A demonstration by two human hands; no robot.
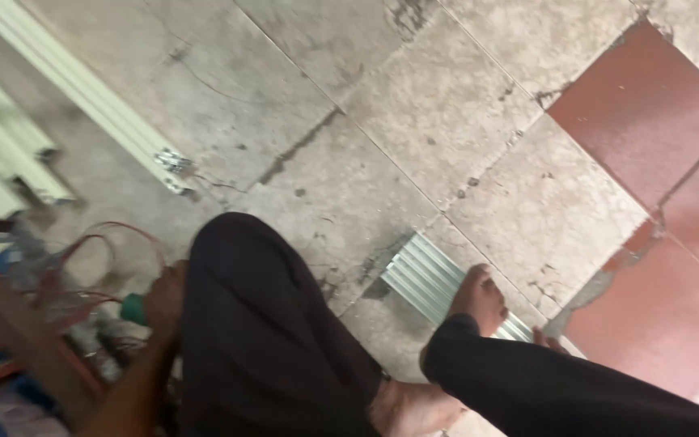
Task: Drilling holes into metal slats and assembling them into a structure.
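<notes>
Green tool (133,309): at about 8 o'clock in the view, low on the left, just beside the dark-trousered knee; only a short green end shows, the rest is hidden by the hand and by blur.
Left hand (165,301): wrapped around the green tool, fingers curled over it; the forearm runs down toward 7 o'clock and out of the bottom edge.
Right hand: not seen anywhere in the view.
Wire (103,243): thin reddish loops at 9 o'clock of the hand, rising from the clutter beside the tool; blurred.
Clutter (10,324): a smeared heap of coloured bits at the left edge, too blurred to tell apart.
Legs (269,340): dark trousers fill the bottom centre; the knee stands between the hand and the strip.
Foot (479,298): bare, at 4 o'clock of centre, resting on the strip.
Strip (418,275): ribbed pale metal piece lying flat on the floor, pinned under the foot.
Profiles (82,89): long pale-green bars at 10 o'clock, lying well apart from the hand.
Floor (446,105): worn grey tiles, red tiles at 3 o'clock.
</notes>
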